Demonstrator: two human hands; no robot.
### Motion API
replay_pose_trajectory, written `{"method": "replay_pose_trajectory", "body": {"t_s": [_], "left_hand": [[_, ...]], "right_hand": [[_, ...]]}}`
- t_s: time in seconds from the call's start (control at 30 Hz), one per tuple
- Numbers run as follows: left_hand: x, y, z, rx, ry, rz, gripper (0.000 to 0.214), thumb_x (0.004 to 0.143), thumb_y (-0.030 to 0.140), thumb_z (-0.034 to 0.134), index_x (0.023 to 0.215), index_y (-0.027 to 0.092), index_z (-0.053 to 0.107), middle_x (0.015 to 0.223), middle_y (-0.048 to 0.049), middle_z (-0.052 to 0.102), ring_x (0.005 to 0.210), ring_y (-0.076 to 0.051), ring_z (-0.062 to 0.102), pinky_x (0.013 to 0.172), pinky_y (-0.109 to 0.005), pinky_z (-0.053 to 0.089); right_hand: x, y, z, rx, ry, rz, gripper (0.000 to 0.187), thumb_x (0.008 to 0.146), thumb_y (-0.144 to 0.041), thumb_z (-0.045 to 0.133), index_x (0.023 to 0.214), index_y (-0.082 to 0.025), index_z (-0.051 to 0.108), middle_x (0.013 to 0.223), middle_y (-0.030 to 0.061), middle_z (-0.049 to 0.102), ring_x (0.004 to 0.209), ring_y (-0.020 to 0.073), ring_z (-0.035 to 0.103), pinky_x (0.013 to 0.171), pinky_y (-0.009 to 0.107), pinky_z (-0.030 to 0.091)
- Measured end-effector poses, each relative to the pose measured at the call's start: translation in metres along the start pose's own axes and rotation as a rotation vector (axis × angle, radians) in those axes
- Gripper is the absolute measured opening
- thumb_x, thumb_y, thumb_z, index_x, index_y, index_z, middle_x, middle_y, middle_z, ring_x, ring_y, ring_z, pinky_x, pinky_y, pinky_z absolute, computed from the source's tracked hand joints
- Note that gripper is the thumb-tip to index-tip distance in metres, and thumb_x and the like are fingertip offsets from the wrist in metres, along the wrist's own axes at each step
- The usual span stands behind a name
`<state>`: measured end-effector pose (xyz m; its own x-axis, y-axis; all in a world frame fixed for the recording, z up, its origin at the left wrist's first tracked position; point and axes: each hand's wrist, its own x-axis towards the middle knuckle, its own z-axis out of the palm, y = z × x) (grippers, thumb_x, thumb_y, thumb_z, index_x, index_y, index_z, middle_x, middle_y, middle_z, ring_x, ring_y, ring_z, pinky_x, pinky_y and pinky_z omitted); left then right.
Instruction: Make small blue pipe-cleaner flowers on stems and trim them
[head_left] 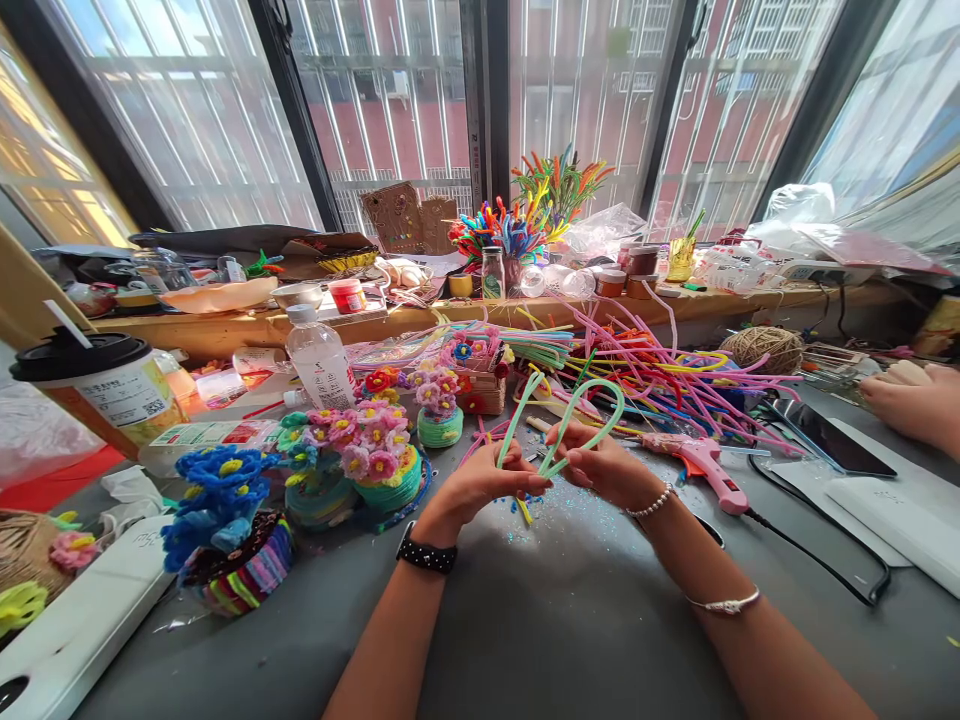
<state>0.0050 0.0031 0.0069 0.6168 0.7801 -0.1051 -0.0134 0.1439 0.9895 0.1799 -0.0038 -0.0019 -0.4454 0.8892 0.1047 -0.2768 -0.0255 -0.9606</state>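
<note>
Between my two hands is a light green pipe cleaner (616, 400), bent into a long loop on the right with a straight end rising on the left. My left hand (491, 482) pinches its lower left part between thumb and fingers. Higher up and to the right, my right hand (600, 468) is closed on the looped part. Both hands hover above the grey table, over scattered blue glitter and a few small scraps. Just right of my right hand lies a pink hot glue gun (701, 468) with its cord trailing off.
Pipe-cleaner flower pots (379, 460) and a water bottle (319, 355) stand at left, beside a lidded cup (97, 385). Loose pink pipe cleaners (645, 345) pile up behind my hands. A phone (836, 440) lies at right, near another person's hand (919, 400).
</note>
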Motion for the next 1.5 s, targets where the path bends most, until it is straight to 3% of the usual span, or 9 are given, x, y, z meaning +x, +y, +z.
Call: {"method": "replay_pose_trajectory", "body": {"t_s": [0.1, 0.2, 0.4, 0.67, 1.1, 1.5], "left_hand": [[0.000, 0.000, 0.000, -0.045, -0.037, -0.005, 0.043, 0.054, 0.023, 0.067, 0.057, 0.018, 0.024, 0.052, 0.0074, 0.046, 0.047, -0.004, 0.040, 0.047, -0.019, 0.025], [0.000, -0.001, -0.001, -0.051, -0.043, -0.001, 0.043, 0.055, 0.023, 0.066, 0.057, 0.018, 0.024, 0.051, 0.0078, 0.045, 0.048, -0.004, 0.039, 0.047, -0.019, 0.025], [0.000, -0.001, 0.000, -0.078, -0.083, -0.006, 0.041, 0.055, 0.021, 0.065, 0.059, 0.018, 0.024, 0.052, 0.0084, 0.045, 0.049, -0.004, 0.041, 0.049, -0.019, 0.027], [0.000, 0.002, 0.001, -0.029, -0.096, 0.019, 0.045, 0.056, 0.022, 0.066, 0.057, 0.019, 0.021, 0.050, 0.0079, 0.047, 0.048, -0.004, 0.041, 0.049, -0.020, 0.030], [-0.002, 0.002, 0.001, -0.004, -0.102, -0.004, 0.044, 0.054, 0.025, 0.067, 0.061, 0.019, 0.024, 0.053, 0.0079, 0.050, 0.050, -0.006, 0.046, 0.049, -0.019, 0.031], [-0.002, 0.003, 0.004, 0.070, -0.091, -0.001, 0.042, 0.054, 0.023, 0.067, 0.057, 0.019, 0.025, 0.053, 0.0053, 0.053, 0.049, -0.007, 0.049, 0.048, -0.020, 0.035]], "right_hand": [[-0.001, 0.000, -0.001, -0.067, -0.094, 0.006, 0.031, 0.056, -0.031, 0.069, 0.081, -0.016, 0.059, 0.056, -0.0036, 0.050, 0.044, 0.0051, 0.039, 0.041, 0.018, 0.026], [0.002, 0.002, 0.000, -0.098, -0.109, 0.002, 0.024, 0.058, -0.027, 0.068, 0.078, -0.013, 0.062, 0.058, -0.0012, 0.054, 0.046, 0.0059, 0.043, 0.043, 0.018, 0.031], [0.006, 0.008, 0.003, -0.082, -0.073, -0.061, 0.011, 0.063, -0.024, 0.065, 0.064, -0.013, 0.064, 0.049, -0.0026, 0.053, 0.044, 0.0054, 0.044, 0.043, 0.018, 0.032], [0.006, 0.013, 0.002, -0.036, -0.031, -0.093, 0.012, 0.065, -0.023, 0.064, 0.060, -0.013, 0.063, 0.050, -0.0021, 0.055, 0.045, 0.0060, 0.046, 0.046, 0.019, 0.034], [0.006, 0.007, 0.002, 0.106, 0.130, -0.059, 0.015, 0.056, -0.027, 0.070, 0.056, -0.014, 0.065, 0.047, -0.0026, 0.053, 0.042, 0.0040, 0.044, 0.041, 0.017, 0.032], [0.004, -0.004, -0.010, 0.212, 0.313, -0.117, 0.015, 0.051, -0.028, 0.073, 0.054, -0.016, 0.066, 0.047, -0.0036, 0.051, 0.043, 0.0023, 0.043, 0.040, 0.013, 0.034]]}}
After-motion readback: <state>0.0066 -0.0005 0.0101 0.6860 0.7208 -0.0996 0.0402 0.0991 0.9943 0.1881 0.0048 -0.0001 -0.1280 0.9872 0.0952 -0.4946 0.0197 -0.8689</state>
